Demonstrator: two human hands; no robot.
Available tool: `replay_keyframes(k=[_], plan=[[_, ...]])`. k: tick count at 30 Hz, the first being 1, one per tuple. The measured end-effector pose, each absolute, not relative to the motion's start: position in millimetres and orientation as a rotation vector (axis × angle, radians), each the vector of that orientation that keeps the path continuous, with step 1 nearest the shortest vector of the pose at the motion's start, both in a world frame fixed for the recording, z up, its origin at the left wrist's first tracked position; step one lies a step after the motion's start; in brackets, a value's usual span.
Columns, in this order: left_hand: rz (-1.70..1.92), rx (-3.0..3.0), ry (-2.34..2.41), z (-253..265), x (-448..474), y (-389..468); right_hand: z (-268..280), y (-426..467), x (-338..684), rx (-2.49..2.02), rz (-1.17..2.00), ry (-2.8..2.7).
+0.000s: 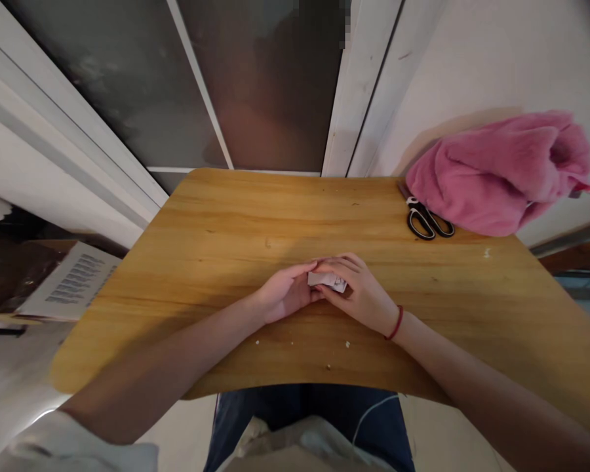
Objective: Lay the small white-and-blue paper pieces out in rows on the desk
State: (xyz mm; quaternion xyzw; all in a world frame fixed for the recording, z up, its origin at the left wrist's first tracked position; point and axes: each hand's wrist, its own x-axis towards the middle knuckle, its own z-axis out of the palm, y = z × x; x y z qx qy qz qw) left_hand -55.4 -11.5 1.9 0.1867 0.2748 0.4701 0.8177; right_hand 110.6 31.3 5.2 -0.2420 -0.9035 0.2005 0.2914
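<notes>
Between my two hands, low over the middle of the wooden table, is a small white block-like piece (327, 281) with a few dark marks or creases on its near side. My left hand (290, 292) cups its left end, thumb on top and fingers beneath. My right hand (361, 288) closes over it from the right, with the fingers across the top and the thumb along the near side. A red cord circles the right wrist. The far side of the white piece is hidden by the fingers, so its exact kind cannot be made out.
The wooden table (255, 210) has rounded corners and small white crumbs (347, 344) near its front edge. Black-handled scissors (429, 219) lie at the back right, partly under a pink plush bundle (501, 174). A printed cardboard box (73, 282) stands left of the table.
</notes>
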Motion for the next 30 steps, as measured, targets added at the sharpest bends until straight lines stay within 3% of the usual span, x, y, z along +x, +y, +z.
replay_keyframes(k=[18,30], plan=[[0.993,0.352,0.614,4,-57,-10,8,33,110,-0.6,0.603,-2.424],[1.042,0.362,0.637,7,-57,-11,-3,36,114,-0.708,0.234,-2.514]])
